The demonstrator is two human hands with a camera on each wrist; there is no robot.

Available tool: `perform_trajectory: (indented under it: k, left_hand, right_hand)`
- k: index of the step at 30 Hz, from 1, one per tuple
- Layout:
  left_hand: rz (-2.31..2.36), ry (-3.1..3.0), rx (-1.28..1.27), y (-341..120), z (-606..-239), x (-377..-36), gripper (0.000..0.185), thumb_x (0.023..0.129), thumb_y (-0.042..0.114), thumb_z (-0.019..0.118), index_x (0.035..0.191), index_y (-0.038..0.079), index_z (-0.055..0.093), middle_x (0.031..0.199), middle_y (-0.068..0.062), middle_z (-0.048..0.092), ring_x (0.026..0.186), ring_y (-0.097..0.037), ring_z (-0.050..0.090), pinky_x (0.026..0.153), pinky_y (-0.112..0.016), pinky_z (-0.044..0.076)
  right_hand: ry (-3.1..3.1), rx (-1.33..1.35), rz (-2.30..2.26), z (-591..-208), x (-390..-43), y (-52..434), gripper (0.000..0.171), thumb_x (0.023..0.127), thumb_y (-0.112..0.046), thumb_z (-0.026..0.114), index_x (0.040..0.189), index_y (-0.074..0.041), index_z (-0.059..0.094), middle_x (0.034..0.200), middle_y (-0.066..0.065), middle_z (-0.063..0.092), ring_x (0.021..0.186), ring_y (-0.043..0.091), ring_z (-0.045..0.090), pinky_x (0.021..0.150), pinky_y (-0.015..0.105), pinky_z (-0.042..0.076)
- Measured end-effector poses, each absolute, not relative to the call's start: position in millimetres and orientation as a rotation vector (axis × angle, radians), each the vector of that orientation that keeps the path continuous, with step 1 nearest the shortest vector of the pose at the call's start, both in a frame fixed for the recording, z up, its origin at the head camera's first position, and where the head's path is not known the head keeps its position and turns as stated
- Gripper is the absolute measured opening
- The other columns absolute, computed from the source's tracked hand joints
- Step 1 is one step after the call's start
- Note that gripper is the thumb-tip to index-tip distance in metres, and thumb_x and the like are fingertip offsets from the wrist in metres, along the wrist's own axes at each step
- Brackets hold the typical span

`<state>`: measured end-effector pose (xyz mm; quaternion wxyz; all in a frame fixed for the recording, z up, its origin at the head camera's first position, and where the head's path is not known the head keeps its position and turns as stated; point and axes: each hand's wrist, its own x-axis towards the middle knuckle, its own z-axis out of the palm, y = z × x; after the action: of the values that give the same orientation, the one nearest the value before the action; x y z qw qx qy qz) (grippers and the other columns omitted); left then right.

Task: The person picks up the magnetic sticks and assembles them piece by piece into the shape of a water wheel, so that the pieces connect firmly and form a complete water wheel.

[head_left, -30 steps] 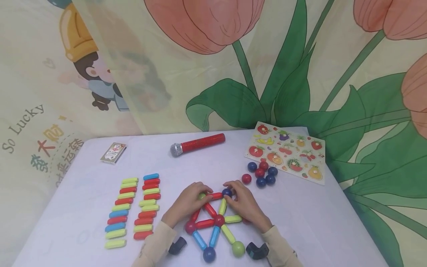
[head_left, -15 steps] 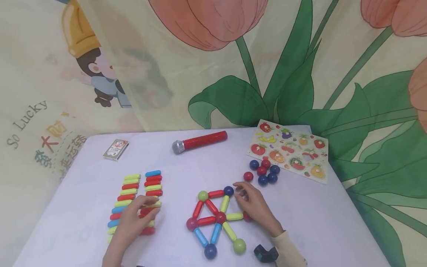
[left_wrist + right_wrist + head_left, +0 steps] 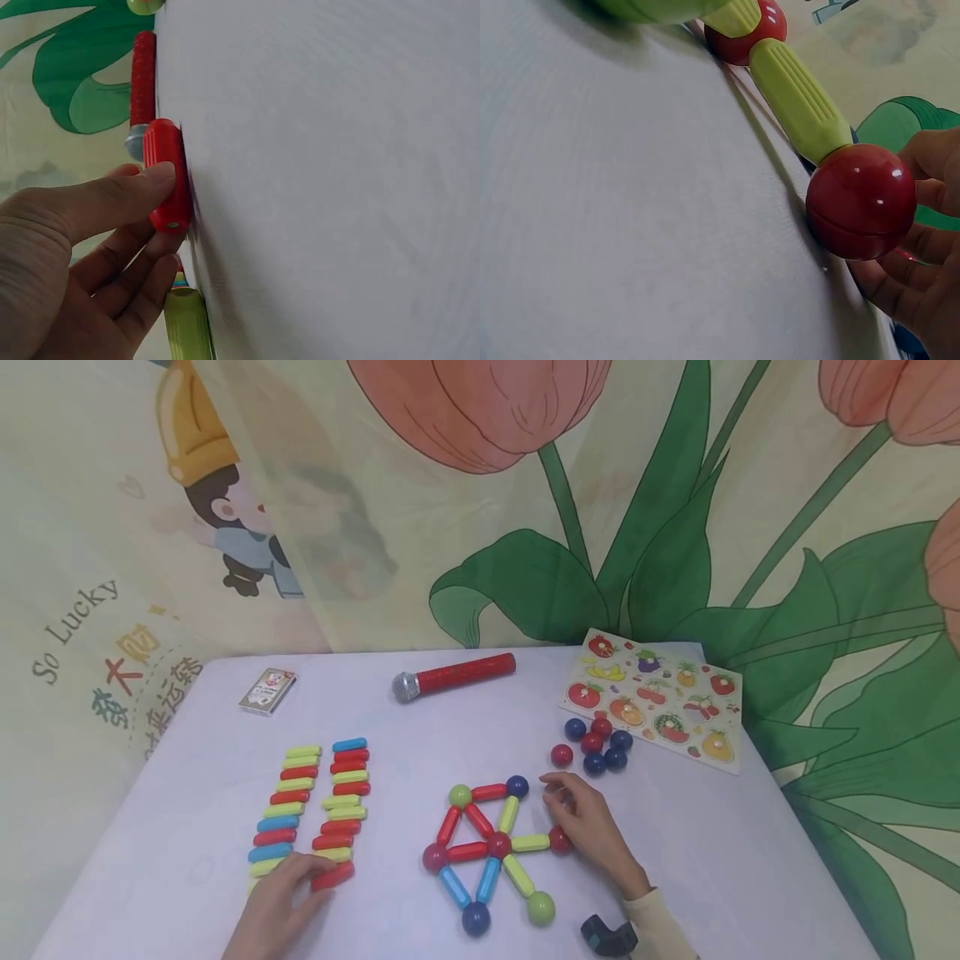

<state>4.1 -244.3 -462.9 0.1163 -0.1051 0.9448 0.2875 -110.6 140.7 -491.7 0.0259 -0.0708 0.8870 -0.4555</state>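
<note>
My left hand is at the near end of the rod columns, pinching a red magnetic rod between thumb and fingers. In the left wrist view that thumb lies across the grooved red rod. My right hand is beside the ball-and-rod figure, fingers loosely bent and holding nothing. Nearest to it are a red ball on a yellow-green rod and the dark blue ball. The figure joins red, blue and yellow-green rods around a central red ball.
Two columns of rods lie on the left, including a blue rod. Loose red and blue balls sit near a fruit board. A red microphone and a card box lie farther back.
My left hand has left the green ball, moved left to the rods and taken hold of the nearest red one. My right hand has let go of the blue ball and drawn slightly right.
</note>
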Motion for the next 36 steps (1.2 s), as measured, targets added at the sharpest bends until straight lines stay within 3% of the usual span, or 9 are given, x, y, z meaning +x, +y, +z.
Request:
perform_trajectory:
  k: [9, 16, 20, 23, 29, 36]
  left_hand:
    - [1.056, 2.995, -0.130, -222.3, -453.9, -9.6, 0.033, 0.075, 0.007, 0.080, 0.105, 0.015, 0.067, 0.095, 0.008, 0.066, 0.084, -0.008, 0.059, 0.074, -0.020, 0.054]
    - [1.522, 2.871, 0.191, -170.9, -447.5, -66.1, 0.032, 0.081, 0.009, 0.077, 0.111, 0.015, 0.065, 0.103, 0.010, 0.066, 0.094, -0.008, 0.064, 0.086, -0.043, 0.055]
    - [1.687, 2.675, 0.311, -143.9, -455.9, -100.1, 0.035, 0.086, 0.011, 0.072, 0.118, 0.016, 0.060, 0.111, 0.004, 0.065, 0.105, -0.015, 0.062, 0.094, -0.046, 0.050]
    - [1.688, 2.543, 0.336, -131.7, -462.5, -113.5, 0.037, 0.088, 0.013, 0.069, 0.123, 0.017, 0.058, 0.113, 0.000, 0.064, 0.107, -0.019, 0.061, 0.096, -0.042, 0.050]
    - [1.579, 2.453, 0.327, -133.4, -466.5, -110.8, 0.037, 0.089, 0.017, 0.068, 0.125, 0.015, 0.058, 0.113, -0.002, 0.063, 0.101, -0.020, 0.062, 0.090, -0.034, 0.053]
    - [1.353, 2.357, 0.405, -153.5, -445.4, -91.6, 0.033, 0.088, 0.017, 0.069, 0.120, 0.013, 0.061, 0.096, 0.001, 0.064, 0.089, -0.016, 0.061, 0.079, -0.025, 0.054]
  right_hand:
    - [2.790, -0.185, -1.369, -489.8, -100.4, 146.0, 0.026, 0.089, -0.013, 0.066, 0.115, -0.017, 0.064, 0.103, -0.007, 0.064, 0.089, 0.008, 0.058, 0.075, 0.023, 0.051]
    - [2.777, -0.032, -1.251, -486.4, -86.0, 151.0, 0.026, 0.086, -0.021, 0.071, 0.111, -0.018, 0.066, 0.094, -0.007, 0.063, 0.077, 0.008, 0.054, 0.064, 0.021, 0.047]
    - [2.762, 0.017, -1.148, -484.0, -76.6, 149.6, 0.032, 0.078, -0.027, 0.079, 0.107, -0.018, 0.067, 0.087, -0.006, 0.060, 0.067, 0.010, 0.048, 0.054, 0.020, 0.041]
    - [2.764, -0.015, -1.150, -485.8, -74.5, 147.7, 0.033, 0.076, -0.024, 0.081, 0.105, -0.018, 0.067, 0.085, -0.007, 0.059, 0.066, 0.010, 0.046, 0.054, 0.020, 0.039]
    - [2.794, -0.100, -1.233, -489.1, -83.5, 142.8, 0.030, 0.077, -0.017, 0.080, 0.103, -0.019, 0.066, 0.090, -0.007, 0.061, 0.070, 0.008, 0.049, 0.059, 0.018, 0.045]
    - [2.744, -0.250, -1.322, -489.3, -95.8, 131.0, 0.031, 0.080, -0.013, 0.077, 0.107, -0.020, 0.066, 0.095, -0.009, 0.060, 0.077, 0.006, 0.054, 0.066, 0.018, 0.050]
